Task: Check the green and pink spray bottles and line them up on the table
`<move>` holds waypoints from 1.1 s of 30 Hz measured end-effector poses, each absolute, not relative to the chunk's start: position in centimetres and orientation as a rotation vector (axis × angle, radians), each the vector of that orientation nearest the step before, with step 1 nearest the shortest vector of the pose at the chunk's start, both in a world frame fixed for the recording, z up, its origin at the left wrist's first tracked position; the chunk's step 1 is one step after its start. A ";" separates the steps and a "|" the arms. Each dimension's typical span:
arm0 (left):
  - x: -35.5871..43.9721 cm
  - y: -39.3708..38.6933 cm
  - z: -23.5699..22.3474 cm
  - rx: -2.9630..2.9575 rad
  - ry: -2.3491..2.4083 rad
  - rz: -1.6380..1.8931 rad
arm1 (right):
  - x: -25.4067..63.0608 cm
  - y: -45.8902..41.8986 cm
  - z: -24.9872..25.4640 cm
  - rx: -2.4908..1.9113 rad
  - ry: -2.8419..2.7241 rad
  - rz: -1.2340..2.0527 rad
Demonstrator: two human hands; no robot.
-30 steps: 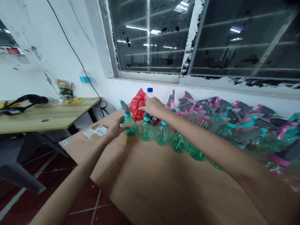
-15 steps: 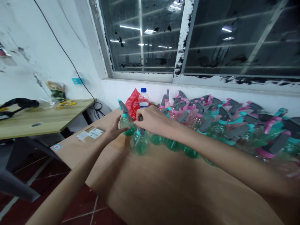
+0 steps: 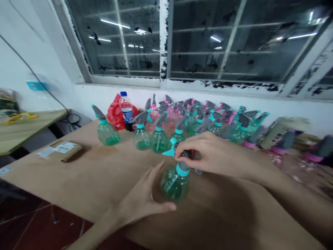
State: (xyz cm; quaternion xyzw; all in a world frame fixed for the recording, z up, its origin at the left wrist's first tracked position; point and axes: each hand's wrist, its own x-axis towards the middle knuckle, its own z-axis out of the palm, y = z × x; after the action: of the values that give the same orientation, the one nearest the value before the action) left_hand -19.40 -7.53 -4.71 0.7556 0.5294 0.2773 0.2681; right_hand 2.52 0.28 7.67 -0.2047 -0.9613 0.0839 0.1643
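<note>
A green, clear spray bottle [image 3: 173, 187] with a turquoise collar and grey trigger head is in front of me, slightly tilted. My right hand [image 3: 203, 151] grips it by the head, fingers closed around the grey part. Spread beside the bottle's left side is my left hand [image 3: 147, 194], thumb and fingers apart; whether it touches the plastic I cannot tell. Behind, a green spray bottle [image 3: 108, 133] stands alone at the left end of a row. Next to it stand another green spray bottle [image 3: 142, 137] and a further one [image 3: 159, 139].
Many pink and green spray bottles crowd the table [image 3: 104, 184] toward the wall and right. A cola bottle [image 3: 127, 114] stands by a red plastic bag [image 3: 114, 113]. A cardboard parcel [image 3: 70, 151] lies at left, near a second table [image 3: 33, 128]. Windows are above.
The view has swung right. My left hand has left the spray bottle at the row's left end. My right hand now holds a spray bottle nearer to me, with my left hand beside it.
</note>
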 end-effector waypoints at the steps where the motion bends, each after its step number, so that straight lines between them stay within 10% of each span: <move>1: -17.8 -7.1 -4.9 2.083 1.368 0.758 | 3.6 0.1 7.4 -0.594 -2.727 0.234; 16: -6.4 -3.3 -6.7 1.975 1.257 0.862 | 14.4 0.7 1.0 -0.604 -2.184 0.943; 33: -7.0 -0.1 -8.8 2.418 1.075 0.490 | 11.2 1.0 -2.5 -0.722 -1.881 0.773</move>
State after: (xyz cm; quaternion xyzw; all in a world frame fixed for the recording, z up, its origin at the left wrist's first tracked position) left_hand -6.95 -0.12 -8.79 0.8758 0.3893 0.1774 0.2234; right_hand 11.17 1.00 -2.49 -0.2949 -0.7684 0.3157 0.4722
